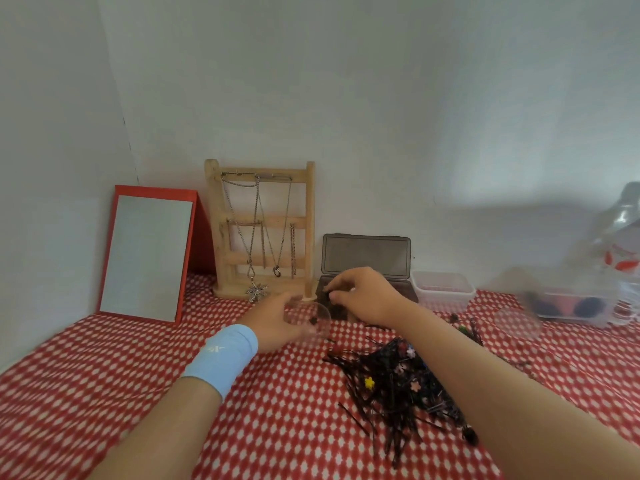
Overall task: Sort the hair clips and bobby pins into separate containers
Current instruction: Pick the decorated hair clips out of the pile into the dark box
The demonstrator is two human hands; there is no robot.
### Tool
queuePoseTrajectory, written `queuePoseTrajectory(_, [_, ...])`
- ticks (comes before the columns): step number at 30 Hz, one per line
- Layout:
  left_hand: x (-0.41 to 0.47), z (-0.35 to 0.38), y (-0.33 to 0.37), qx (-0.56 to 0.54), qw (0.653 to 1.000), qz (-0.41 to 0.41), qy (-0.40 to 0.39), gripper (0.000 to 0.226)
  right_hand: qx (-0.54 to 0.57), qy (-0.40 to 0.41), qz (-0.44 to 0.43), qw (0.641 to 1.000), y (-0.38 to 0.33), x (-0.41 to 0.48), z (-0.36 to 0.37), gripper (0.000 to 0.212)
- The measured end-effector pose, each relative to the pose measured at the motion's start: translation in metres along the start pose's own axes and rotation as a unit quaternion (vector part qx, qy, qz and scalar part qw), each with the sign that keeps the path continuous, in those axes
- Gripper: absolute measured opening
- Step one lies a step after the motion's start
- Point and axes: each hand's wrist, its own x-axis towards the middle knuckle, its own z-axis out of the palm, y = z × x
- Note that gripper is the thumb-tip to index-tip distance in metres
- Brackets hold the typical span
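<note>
A heap of black bobby pins and small flower-shaped hair clips [398,386] lies on the red-and-white cloth at centre right. My left hand [277,322] grips a small clear round container [313,320] with one dark clip inside it. Just above the container, my right hand [363,294] pinches a small dark clip [327,290] in its fingertips. Behind my right hand stands a dark grey box [367,258] with its lid raised.
A red-framed mirror [149,254] and a wooden jewellery rack [263,230] with chains lean on the back wall. A clear rectangular tub [443,289] stands right of the grey box. Further right are another clear tub [571,306] holding dark items and a plastic bottle [623,237].
</note>
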Motion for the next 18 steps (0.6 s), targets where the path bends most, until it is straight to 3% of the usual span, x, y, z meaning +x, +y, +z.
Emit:
queuePoseTrajectory(6, [0.013, 0.005, 0.022, 0.03, 0.998, 0.041, 0.024, 0.026, -0.108, 0.091, 0.049, 0.989, 0.024, -0.002, -0.041, 0.022])
queuePoseTrajectory(18, [0.032, 0.037, 0.062, 0.025, 0.994, 0.038, 0.099, 0.024, -0.062, 0.048, -0.01, 0.997, 0.043, -0.037, -0.068, 0.018])
